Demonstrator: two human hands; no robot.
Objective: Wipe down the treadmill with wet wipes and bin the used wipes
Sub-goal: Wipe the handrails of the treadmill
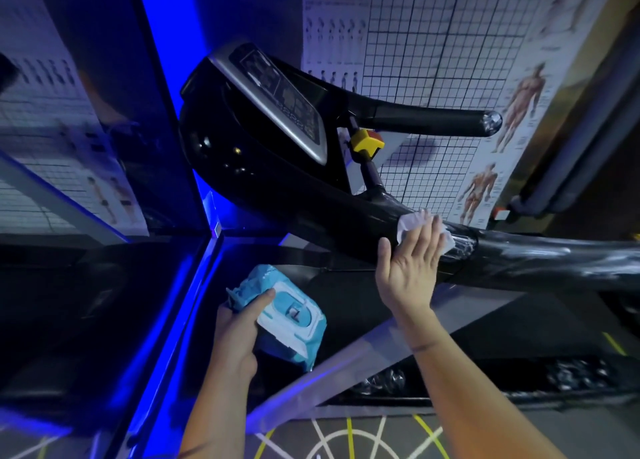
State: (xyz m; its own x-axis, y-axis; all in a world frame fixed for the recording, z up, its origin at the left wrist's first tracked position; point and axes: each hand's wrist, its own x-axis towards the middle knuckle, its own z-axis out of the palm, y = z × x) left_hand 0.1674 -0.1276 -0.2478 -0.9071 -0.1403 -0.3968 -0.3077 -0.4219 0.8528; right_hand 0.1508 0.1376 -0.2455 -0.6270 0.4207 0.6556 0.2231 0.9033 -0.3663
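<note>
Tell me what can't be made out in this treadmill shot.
Head view only:
- wipe: mostly hidden under the right hand.
- console: labels too dark and blurred to read.
- wall posters: text too small.
- near handrail: cut off by the right edge.
- pack of wipes: label blurred, partly covered by the left hand.

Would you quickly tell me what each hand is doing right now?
Left hand: grips the wet wipes pack.
Right hand: open, straight fingers press a white wipe onto the treadmill handrail.
</note>
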